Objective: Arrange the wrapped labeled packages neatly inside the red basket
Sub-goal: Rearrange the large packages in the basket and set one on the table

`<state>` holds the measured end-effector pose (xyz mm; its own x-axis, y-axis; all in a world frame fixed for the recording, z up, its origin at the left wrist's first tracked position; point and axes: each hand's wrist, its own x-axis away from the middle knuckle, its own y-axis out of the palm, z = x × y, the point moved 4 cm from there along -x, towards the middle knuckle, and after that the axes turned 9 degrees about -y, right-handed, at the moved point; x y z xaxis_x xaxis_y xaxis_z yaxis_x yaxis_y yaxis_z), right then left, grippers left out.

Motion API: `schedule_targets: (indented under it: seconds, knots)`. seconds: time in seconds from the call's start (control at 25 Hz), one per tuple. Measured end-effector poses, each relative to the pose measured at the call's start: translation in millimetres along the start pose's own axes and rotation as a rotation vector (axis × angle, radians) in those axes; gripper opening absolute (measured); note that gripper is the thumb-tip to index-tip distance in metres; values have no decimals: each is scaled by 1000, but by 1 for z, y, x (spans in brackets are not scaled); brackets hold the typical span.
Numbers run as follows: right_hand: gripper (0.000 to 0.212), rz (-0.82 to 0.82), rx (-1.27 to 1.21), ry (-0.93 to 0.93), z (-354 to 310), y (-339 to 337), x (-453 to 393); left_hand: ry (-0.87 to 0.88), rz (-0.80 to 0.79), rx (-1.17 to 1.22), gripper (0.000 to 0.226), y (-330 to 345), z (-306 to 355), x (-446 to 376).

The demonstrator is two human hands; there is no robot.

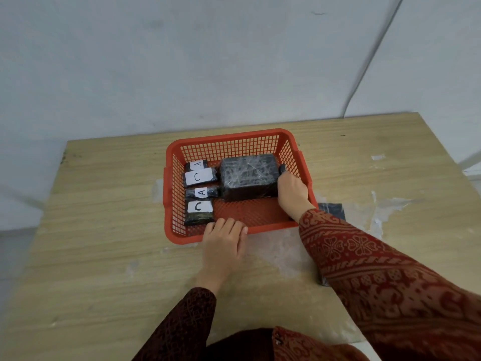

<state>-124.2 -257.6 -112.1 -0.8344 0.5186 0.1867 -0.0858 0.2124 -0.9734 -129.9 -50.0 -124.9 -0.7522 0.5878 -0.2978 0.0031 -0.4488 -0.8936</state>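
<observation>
Inside: red basket (235, 142) stood on the wooden surface (104, 256), long axis running left to right.
Large package (247, 175): sat in the basket's far right part, just left of the right hand, long axis left to right; no label showed on it.
Small packages (199, 194): four lay in a column beyond the left hand, each lengthwise left to right, white labels up, reading A, C, A, C from far to near.
Right hand (291, 194): pressed against the large package's right end, fingers hidden behind it; grip unclear.
Left hand (225, 239): fingers together, draped over the basket's near rim.
Dark item (331, 211): right of the right wrist, mostly hidden by the sleeve (377, 269).
</observation>
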Motion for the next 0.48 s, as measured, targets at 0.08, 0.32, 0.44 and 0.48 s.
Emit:
schedule_targets:
  seconds: [0.08,0.32,0.44,0.48]
  knots:
    - [35,-62,37,-24,-1,0,-7,2,-7,3,26,-1,0,0]
    - [30,-74,64,-31,-4,-18,-9,-11,-40,17,24,-4,2,-1]
    - [21,65,67,-31,-5,-52,-3,-38,-75,38,23,-8,3,-2]
    - [19,118,88,-45,-6,-64,1,-38,-85,68,22,-9,3,-2]
